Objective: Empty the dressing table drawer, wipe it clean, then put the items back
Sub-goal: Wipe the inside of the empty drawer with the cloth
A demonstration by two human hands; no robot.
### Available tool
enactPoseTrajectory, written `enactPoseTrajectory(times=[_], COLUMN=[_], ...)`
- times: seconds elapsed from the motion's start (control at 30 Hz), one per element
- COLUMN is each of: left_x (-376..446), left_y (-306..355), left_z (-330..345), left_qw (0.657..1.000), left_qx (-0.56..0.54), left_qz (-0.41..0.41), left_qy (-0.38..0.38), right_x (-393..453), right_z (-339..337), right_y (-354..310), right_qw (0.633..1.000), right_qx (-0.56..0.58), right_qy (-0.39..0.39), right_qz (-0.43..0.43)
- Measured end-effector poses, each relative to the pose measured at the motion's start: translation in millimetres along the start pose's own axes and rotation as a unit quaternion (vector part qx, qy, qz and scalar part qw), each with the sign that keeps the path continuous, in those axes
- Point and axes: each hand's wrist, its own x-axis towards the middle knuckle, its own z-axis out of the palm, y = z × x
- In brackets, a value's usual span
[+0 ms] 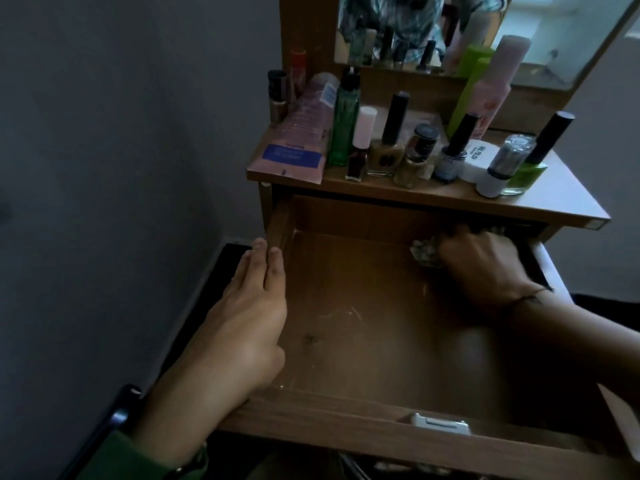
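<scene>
The wooden drawer (360, 327) of the dressing table is pulled out wide, and its scratched bottom is bare. My right hand (485, 261) is deep in the back right corner, fingers curled round a crumpled pale cloth (424, 251). My left hand (252, 306) lies flat with straight fingers along the drawer's left wall. Several bottles (391, 143) of nail polish and cosmetics stand on the tabletop (561, 202) above the drawer.
A mirror (415, 29) rises behind the bottles. A grey wall is on the left, with dark floor below it. A white handle (440, 424) sits on the drawer's front panel. The tabletop overhangs the back of the drawer.
</scene>
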Motion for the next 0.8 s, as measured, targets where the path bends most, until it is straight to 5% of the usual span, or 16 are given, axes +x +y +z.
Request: enactPoseTrajectory(times=[0.23, 0.3, 0.4, 0.53, 0.63, 0.7, 0.8], left_x=[1, 0, 3, 10, 13, 13, 14], left_y=[-3, -8, -15, -21, -22, -22, -24], left_z=[-2, -3, -4, -3, -1, 0, 3], left_qw=[0.996, 0.991, 0.984, 0.979, 0.975, 0.973, 0.971], left_qx=[-0.086, -0.133, -0.175, -0.204, -0.223, -0.228, -0.236], left_qz=[0.005, 0.009, 0.014, 0.013, 0.009, 0.012, 0.005], left_qy=[-0.004, -0.009, -0.018, -0.010, 0.019, 0.026, 0.032], right_x=[44, 54, 62, 35, -12, -11, 33], right_z=[-36, -38, -39, -39, -37, -37, -46], right_y=[-95, -121, -135, -126, -128, -121, -112], right_qw=[0.958, 0.900, 0.756, 0.753, 0.710, 0.671, 0.688], right_qx=[0.265, 0.426, 0.640, 0.654, 0.678, 0.706, 0.713], right_qy=[0.103, 0.085, -0.013, -0.072, -0.155, -0.192, -0.133], right_qz=[-0.024, 0.040, 0.138, 0.001, -0.111, -0.115, -0.023])
